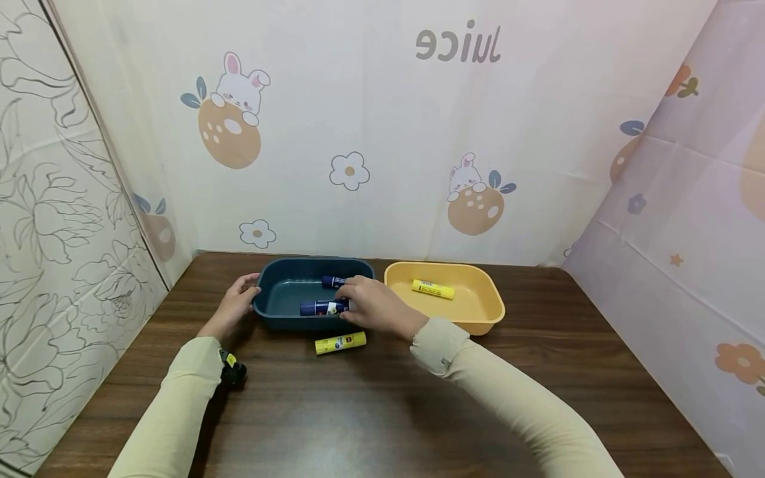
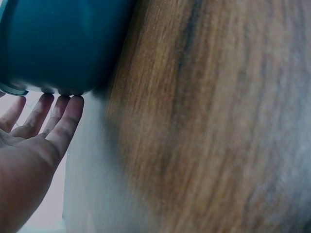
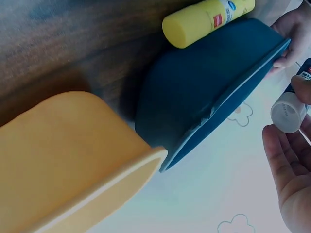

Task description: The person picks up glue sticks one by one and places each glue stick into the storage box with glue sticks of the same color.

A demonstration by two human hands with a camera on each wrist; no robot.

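My right hand (image 1: pixel 376 304) pinches a dark blue glue stick (image 1: pixel 323 307) over the front part of a dark blue bin (image 1: pixel 287 321). In the right wrist view, the white end of this glue stick (image 3: pixel 286 114) shows between thumb and fingers. Another dark blue glue stick (image 1: pixel 333 281) lies inside the bin, partly hidden behind the right hand. At the bin's left end is my left hand (image 1: pixel 234 304). The left wrist view shows its fingers (image 2: pixel 65 128) stretched out, fingertips against the bin's outer wall (image 2: pixel 63 48).
A yellow glue stick (image 1: pixel 340 343) lies on the wooden table (image 1: pixel 335 411) in front of the blue bin. To the right stands a yellow bin (image 1: pixel 478 307) with another yellow glue stick (image 1: pixel 433 289) inside. A patterned curtain (image 1: pixel 358 133) hangs behind the table.
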